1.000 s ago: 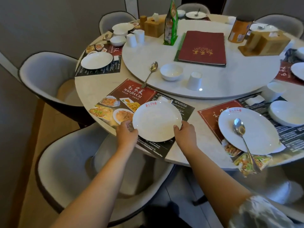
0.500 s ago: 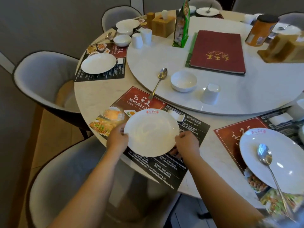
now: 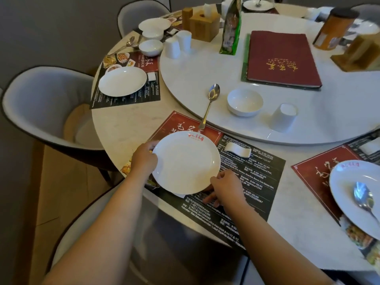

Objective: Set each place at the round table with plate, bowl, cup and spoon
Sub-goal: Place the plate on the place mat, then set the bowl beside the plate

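The plate [image 3: 186, 162] lies on the dark paper placemat [image 3: 242, 182] at the near edge of the round worktop [image 3: 127, 128], its red lettering turned toward the middle of the table. The near rim of the plate sits close to the worktop's edge, with a chair [image 3: 164, 243] just below. On the right half of the placemat is a stretch of bare printed paper, and a small white spoon rest [image 3: 237, 151] lies just beside the plate's far right rim.

The left hand [image 3: 144, 158] holds the plate's left rim, fingers curled around the edge, forearm reaching in from the lower left. The right hand [image 3: 226, 189] is at the plate's near right rim; its grip pinches the edge while the lower fingers lie spread on the placemat.

Beyond the plate, the raised turntable [image 3: 205, 64] overhangs the worktop. On it a spoon [image 3: 209, 104] lies with its handle tip sticking out past the turntable's edge, just above the placemat. To the right of the spoon stands a bowl [image 3: 244, 101], and further right a cup [image 3: 283, 117] is upside down near the turntable's edge. A red menu book [image 3: 282, 58] lies further back.

At the right edge, a second plate [image 3: 349, 182] holding a spoon rests on another placemat, well apart from the hands.
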Demonstrator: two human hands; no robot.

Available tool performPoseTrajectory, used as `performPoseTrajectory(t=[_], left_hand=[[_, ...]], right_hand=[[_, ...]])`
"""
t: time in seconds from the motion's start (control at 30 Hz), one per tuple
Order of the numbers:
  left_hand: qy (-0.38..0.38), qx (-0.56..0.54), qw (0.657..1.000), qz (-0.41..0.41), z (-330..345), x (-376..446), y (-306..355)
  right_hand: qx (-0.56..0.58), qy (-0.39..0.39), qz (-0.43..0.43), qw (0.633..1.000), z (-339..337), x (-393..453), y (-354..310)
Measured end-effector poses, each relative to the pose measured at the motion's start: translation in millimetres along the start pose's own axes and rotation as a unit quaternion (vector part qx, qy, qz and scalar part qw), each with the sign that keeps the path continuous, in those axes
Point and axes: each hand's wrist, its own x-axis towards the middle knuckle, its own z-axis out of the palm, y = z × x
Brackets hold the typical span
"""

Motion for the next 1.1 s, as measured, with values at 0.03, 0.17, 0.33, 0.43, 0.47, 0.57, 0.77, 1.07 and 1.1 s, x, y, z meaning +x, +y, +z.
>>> performPoseTrajectory(t=[0.03,0.17,0.33,0.43,0.47,0.57,0.77,1.07,1.1], left_hand=[[-0.005,0.008,1.0,0.008,-3,3,-2],[-0.017,0.038,0.998,0.052,-7,12,-8],[-0.03,0.064,0.993,0.097,-7,22,-17],[0.006,0.102,0.99,0.098,-5,25,-8],[0.021,0.101,0.988,0.111,-3,24,0],[0.01,0.031,0.98,0.198,13,22,35],[-0.12,-0.11,0.964,0.209,74,39,119],[-0.17,-0.166,0.964,0.122,133,65,171],[-0.171,-0.18,0.962,0.115,135,67,170]], right_hand=[[0.002,0.005,0.001,1.0,5,0,0],[-0.004,0.034,0.01,0.999,20,1,-1],[-0.038,0.09,0.002,0.995,25,0,0],[-0.069,0.18,-0.031,0.981,19,-4,-6],[-0.065,0.204,-0.049,0.976,15,-4,-11],[-0.012,0.244,-0.096,0.965,-6,10,-32],[0.147,0.263,-0.13,0.945,-63,82,-73],[0.256,0.256,-0.094,0.927,-90,166,-90],[0.268,0.254,-0.095,0.924,-91,166,-90]])
